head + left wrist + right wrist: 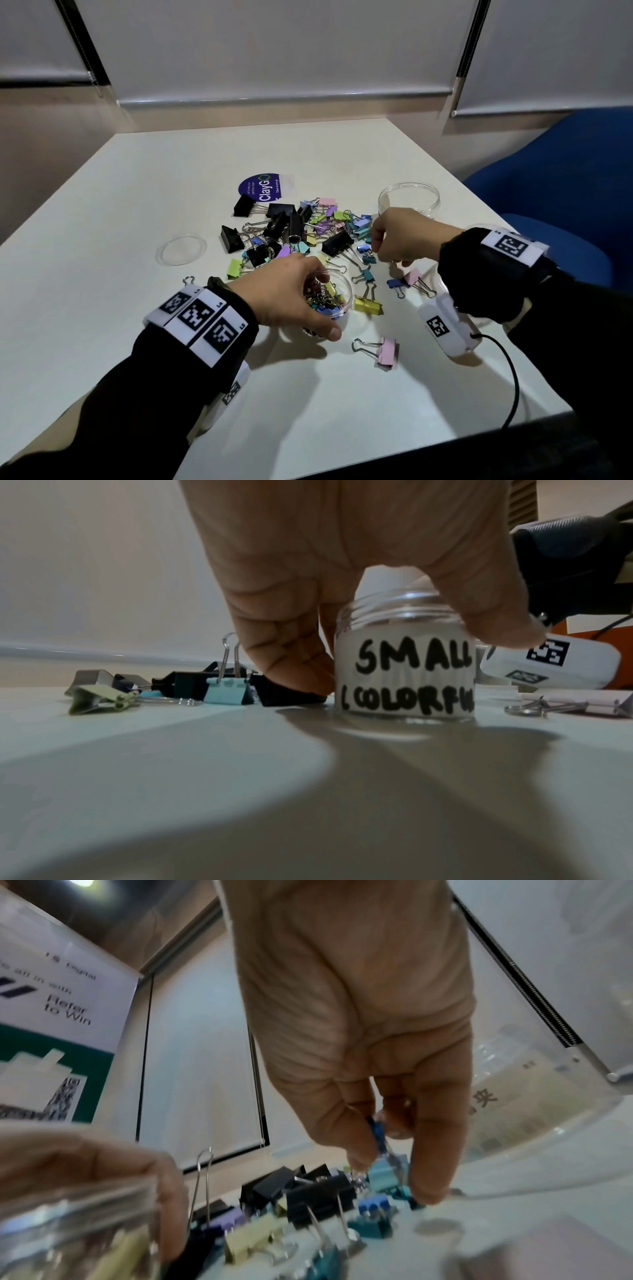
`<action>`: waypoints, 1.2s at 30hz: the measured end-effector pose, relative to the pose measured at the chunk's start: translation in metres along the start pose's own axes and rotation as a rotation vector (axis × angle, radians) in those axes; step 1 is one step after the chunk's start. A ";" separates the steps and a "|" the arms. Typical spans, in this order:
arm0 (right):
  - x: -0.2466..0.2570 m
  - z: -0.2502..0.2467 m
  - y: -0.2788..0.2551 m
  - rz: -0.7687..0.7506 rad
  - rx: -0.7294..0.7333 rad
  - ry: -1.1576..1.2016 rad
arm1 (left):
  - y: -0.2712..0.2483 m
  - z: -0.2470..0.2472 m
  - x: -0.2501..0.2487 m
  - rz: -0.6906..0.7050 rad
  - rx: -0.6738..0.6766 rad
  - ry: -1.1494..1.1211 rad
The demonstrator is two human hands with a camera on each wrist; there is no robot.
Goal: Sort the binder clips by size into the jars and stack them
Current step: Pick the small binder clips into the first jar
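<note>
Your left hand (pixel 294 294) held the small jar (pixel 405 666) upright on the bench (pixel 137 205), already partly filled with small coloured clips. Your right hand (pixel 400 236) pinched a small blue clip (pixel 375 1130) at the pile (pixel 294 229). Most clips were still unsorted, the large jar (pixel 409 198) looked empty, and nothing was stacked yet.
</note>
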State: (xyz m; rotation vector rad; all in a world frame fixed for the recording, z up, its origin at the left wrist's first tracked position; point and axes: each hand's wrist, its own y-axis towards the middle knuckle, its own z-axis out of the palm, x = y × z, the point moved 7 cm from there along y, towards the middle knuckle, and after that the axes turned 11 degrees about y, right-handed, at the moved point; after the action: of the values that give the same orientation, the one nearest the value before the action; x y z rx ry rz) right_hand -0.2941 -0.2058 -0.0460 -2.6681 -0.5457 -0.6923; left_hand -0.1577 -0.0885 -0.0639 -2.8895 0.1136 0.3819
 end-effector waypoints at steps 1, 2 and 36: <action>0.000 -0.005 -0.001 0.005 -0.020 0.066 | 0.000 0.000 0.000 0.001 0.000 -0.001; 0.000 -0.010 -0.001 0.012 -0.038 0.120 | 0.000 0.000 0.000 0.001 -0.001 0.001; 0.002 0.026 -0.020 -0.046 0.213 -0.514 | 0.001 0.001 0.000 0.003 -0.018 -0.006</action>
State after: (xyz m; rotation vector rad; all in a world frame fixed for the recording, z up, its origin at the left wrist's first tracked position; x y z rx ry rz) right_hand -0.2910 -0.1775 -0.0617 -2.6239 -0.7616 0.0568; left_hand -0.1579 -0.0891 -0.0648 -2.9064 0.1144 0.3939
